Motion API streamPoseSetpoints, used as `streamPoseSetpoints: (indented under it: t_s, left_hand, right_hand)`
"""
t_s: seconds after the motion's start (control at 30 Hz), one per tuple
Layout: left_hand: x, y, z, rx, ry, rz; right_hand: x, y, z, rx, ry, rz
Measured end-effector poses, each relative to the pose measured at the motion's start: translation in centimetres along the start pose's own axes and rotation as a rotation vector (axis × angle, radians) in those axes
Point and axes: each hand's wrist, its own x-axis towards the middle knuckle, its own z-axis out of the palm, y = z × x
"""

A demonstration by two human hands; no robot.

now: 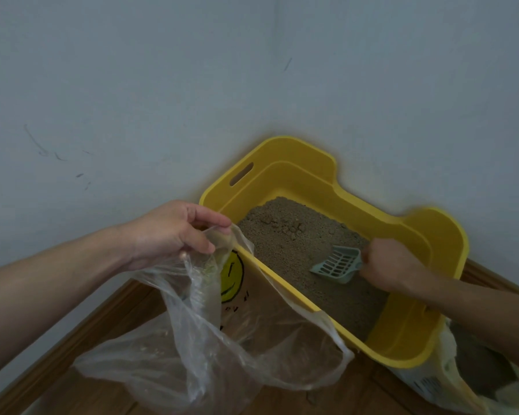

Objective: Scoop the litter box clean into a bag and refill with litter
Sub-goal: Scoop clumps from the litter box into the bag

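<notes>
A yellow litter box point(426, 238) stands in the room corner, filled with grey-brown litter point(285, 244) that has a few clumps near the back. My right hand point(384, 265) grips the handle of a pale green slotted scoop point(337, 263), whose blade lies on the litter at the right side. My left hand point(174, 232) pinches the rim of a clear plastic bag point(222, 348) and holds it up at the box's left corner. The bag hangs open along the near wall of the box. A yellow smiley face point(232, 277) is printed on it.
Grey walls point(162, 85) meet behind the box. A wooden floor point(357, 393) with a skirting board runs below. At the lower right, a second open bag point(462, 372) holding grey litter leans against the box.
</notes>
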Motion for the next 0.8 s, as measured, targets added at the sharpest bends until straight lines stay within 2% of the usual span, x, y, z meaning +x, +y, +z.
streamPoseSetpoints:
  t_s: [0.37, 0.8]
  left_hand:
    - [0.7, -0.4, -0.4, -0.060, -0.010, 0.006]
    - [1.2, -0.7, -1.3, -0.028, 0.069, -0.011]
  right_hand:
    - [4.0, -4.9, 1.4, 0.108, 0.067, -0.090]
    - [9.2, -10.8, 1.6, 0.262, 0.129, -0.146]
